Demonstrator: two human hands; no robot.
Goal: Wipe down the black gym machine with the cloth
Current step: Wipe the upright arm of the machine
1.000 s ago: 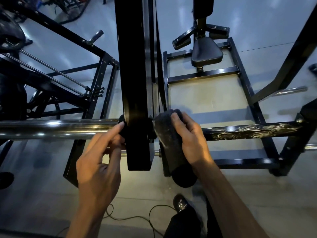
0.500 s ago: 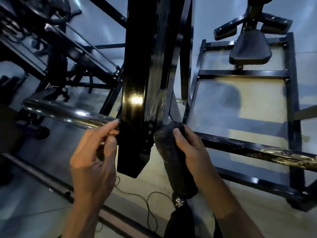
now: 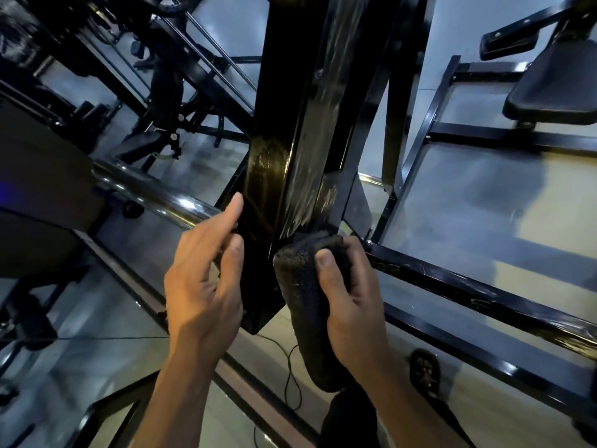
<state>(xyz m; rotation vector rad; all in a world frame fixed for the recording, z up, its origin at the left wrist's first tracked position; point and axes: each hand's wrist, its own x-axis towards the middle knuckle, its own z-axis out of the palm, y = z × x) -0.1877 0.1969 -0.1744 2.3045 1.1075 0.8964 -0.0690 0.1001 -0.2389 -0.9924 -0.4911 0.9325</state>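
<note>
No writing is legible. The right hand [image 3: 350, 305] grips a dark cloth [image 3: 305, 286] against the black machine post [image 3: 290, 124]; the left hand [image 3: 203, 286], fingers loosely apart, touches the post's left face.

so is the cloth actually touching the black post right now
Touching. The head view shows the top of the cloth, gripped by the right hand, pressed against the lower part of the black post with no gap between them.
</note>
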